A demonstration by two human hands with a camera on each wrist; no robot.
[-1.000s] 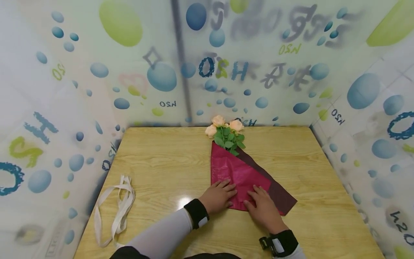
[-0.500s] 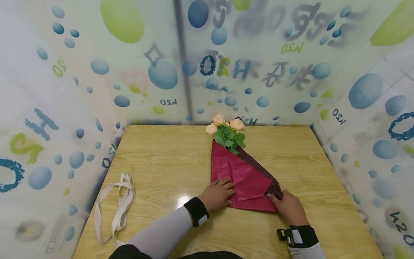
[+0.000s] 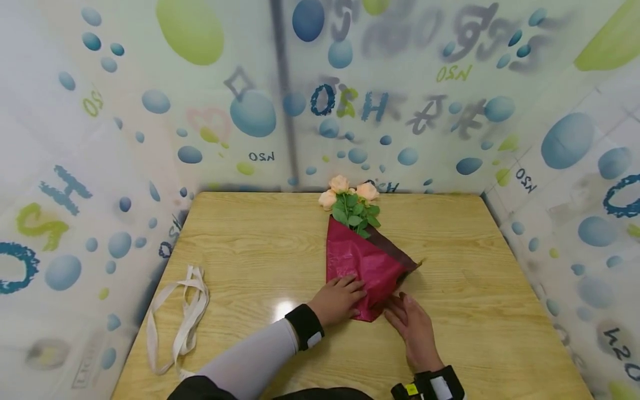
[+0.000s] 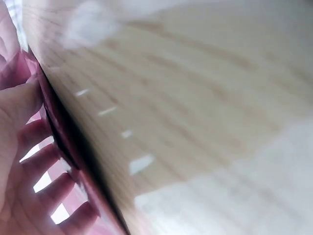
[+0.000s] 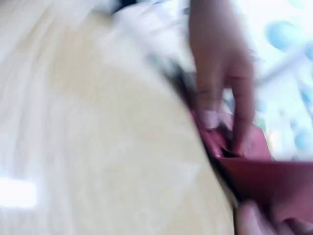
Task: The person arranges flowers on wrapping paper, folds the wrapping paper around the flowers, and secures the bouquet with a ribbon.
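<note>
Crimson bouquet (image 3: 345, 250) lengthwise, blooms (image 3: 367, 191) toward wall (image 3: 215, 175)

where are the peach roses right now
In the head view, the peach roses are just right of centre at the far edge of the table, sticking out of the red wrapping paper, beyond the person's left hand.

Left forearm (image 3: 255, 358) extended diagonally forward; left hand (image 3: 338, 300) palm down, fingers extended. Right hand (image 3: 416, 333) angled forward and toward the left, its fingertips partly hidden.
</note>
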